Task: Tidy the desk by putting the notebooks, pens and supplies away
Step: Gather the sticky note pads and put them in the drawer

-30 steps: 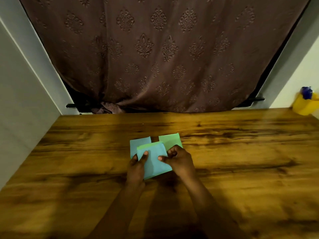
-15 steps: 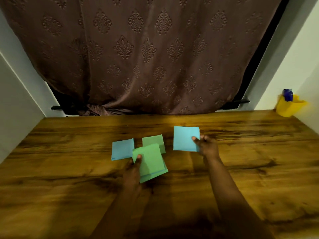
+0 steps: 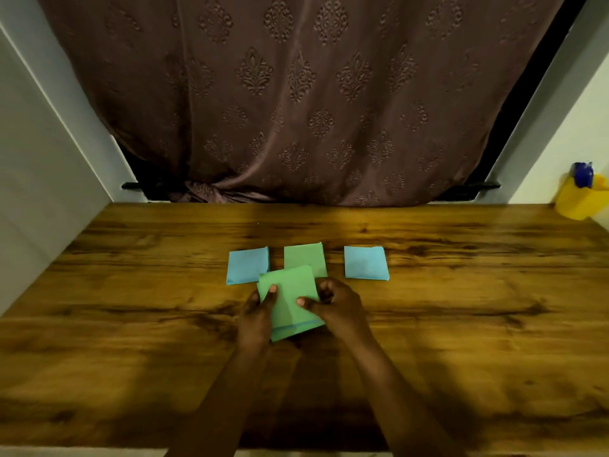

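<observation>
**Wooden desk at curtained wall: paper stack held in both hands**

Wooden desk (image 3: 461, 324) stands against a brown patterned curtain (image 3: 296, 94), with a yellow cup (image 3: 580, 201) at the far right corner.

Location: the stack (image 3: 290, 301) of coloured paper squares, green on top, is held at the desk's centre, just above the surface. Beyond it lie a blue square (image 3: 247, 269), a green square (image 3: 304, 258) partly hidden by the stack, and a second blue square (image 3: 365, 267) set apart to the right.

Grip: the left hand (image 3: 257, 311) pinches the stack's left edge, thumb on top. The right hand (image 3: 339, 305) pinches the right edge the same way.

Handling, as judged: light, thin and flexible. Loose sheets could slide or fan apart, so opposite edges are the sound place to hold, with the top sheet peeled off by a corner.

Change: half a second ago the right hand held the second blue square out to the right. That square now lies on the desk, and the hand is back on the stack.
</observation>
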